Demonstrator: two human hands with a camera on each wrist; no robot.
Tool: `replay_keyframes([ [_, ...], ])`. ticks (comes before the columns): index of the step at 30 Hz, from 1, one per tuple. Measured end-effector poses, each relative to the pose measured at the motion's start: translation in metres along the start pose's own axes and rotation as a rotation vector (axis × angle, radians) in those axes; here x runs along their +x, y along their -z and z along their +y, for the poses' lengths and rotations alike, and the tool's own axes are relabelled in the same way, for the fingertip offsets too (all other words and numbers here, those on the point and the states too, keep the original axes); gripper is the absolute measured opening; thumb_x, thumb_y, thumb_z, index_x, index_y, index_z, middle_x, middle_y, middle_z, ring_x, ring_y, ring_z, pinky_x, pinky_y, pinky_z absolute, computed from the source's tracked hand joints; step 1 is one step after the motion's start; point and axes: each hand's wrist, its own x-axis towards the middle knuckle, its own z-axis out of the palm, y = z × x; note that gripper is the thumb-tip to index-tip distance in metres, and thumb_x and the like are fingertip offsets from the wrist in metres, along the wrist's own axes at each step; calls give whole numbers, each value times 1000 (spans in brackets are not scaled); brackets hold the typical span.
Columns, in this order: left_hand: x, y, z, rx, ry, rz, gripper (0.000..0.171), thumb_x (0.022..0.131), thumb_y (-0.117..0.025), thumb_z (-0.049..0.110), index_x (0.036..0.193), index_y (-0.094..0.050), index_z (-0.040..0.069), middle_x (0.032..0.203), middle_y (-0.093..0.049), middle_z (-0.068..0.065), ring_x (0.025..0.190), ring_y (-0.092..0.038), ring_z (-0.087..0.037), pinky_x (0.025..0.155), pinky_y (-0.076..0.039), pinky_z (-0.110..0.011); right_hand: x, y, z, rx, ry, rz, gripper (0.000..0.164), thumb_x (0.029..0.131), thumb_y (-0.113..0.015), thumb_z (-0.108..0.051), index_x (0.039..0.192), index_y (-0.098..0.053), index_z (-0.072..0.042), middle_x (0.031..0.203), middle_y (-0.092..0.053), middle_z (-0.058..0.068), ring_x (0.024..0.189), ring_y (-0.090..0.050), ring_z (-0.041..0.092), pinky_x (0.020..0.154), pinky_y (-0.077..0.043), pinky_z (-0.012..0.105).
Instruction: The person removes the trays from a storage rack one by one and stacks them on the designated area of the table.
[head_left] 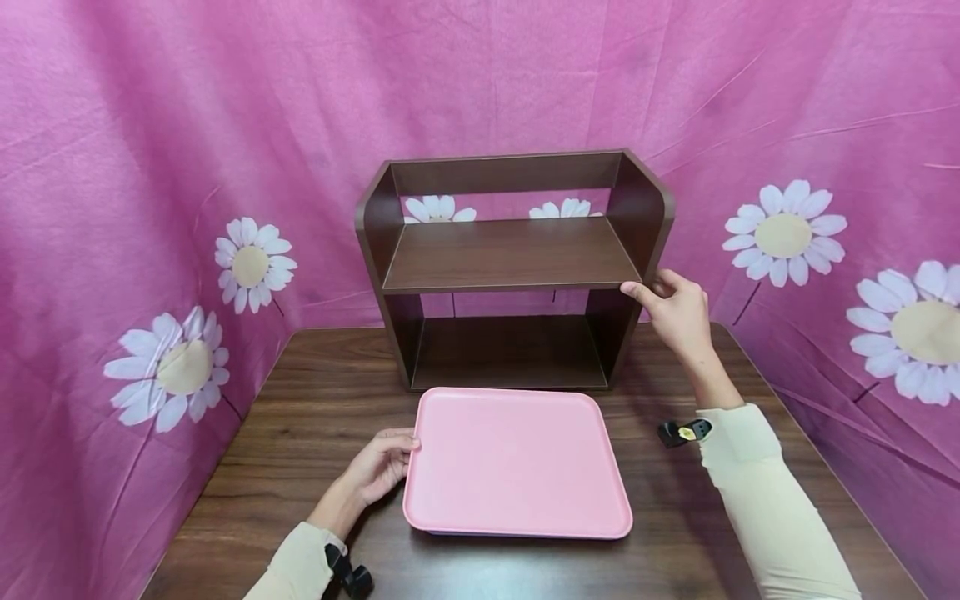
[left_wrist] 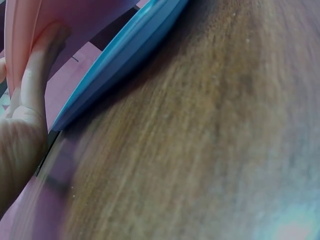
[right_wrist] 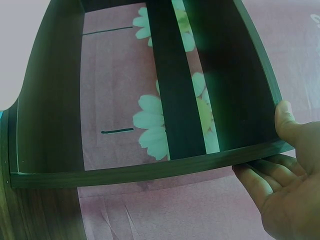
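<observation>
At its left edge, a pink tray (head_left: 517, 462) is gripped by my left hand (head_left: 384, 467). The left wrist view shows fingers under that tray, and a blue tray (left_wrist: 120, 62) lies below on the table with a gap between the two at this side. In the head view the blue tray is almost wholly hidden. My right hand (head_left: 678, 312) holds the right side panel of a dark brown two-tier shelf (head_left: 510, 254). Its thumb rests at the front edge by the middle board, the other fingers on the panel's outer face, as the right wrist view (right_wrist: 295, 175) shows.
The shelf stands upright toward the back of a wood-grain table (head_left: 322, 375), just behind the trays. Around the table hangs a pink curtain (head_left: 495, 75) printed with white daisies. Each sleeve's wrist carries a small black camera (head_left: 684, 432).
</observation>
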Motion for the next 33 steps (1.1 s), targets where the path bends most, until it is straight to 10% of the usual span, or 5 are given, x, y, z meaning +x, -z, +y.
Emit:
replay_keyframes([
  [33,6,1,-5,162,134,97,28,105,-43,-6,113,-67,5,97,-79,0,91,-77,-12,83,-66,-30,2,-4,5,-1,4,12,40,92,-85,-42,91,-67,-6,51,-42,-21,50,-32,-5,46,-26,22],
])
